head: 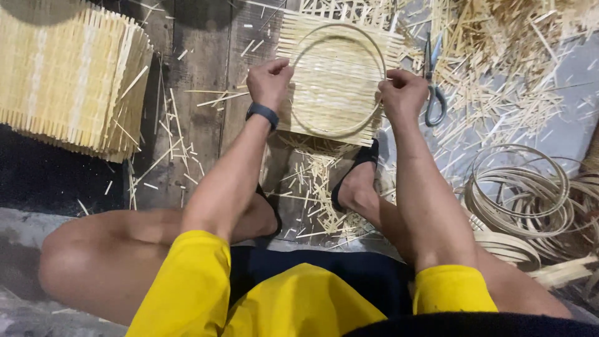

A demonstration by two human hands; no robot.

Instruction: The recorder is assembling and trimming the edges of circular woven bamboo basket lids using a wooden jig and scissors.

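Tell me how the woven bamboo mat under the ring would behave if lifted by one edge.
The woven mat is probably light, being thin slats. It would likely flex some. Its loose slat ends look apt to snag or slip out.

No packages, labels or signs in view. Only screen-like thing — dark smartwatch (262, 113) on left wrist, rounded black body on black band, face turned away from camera, display not readable.
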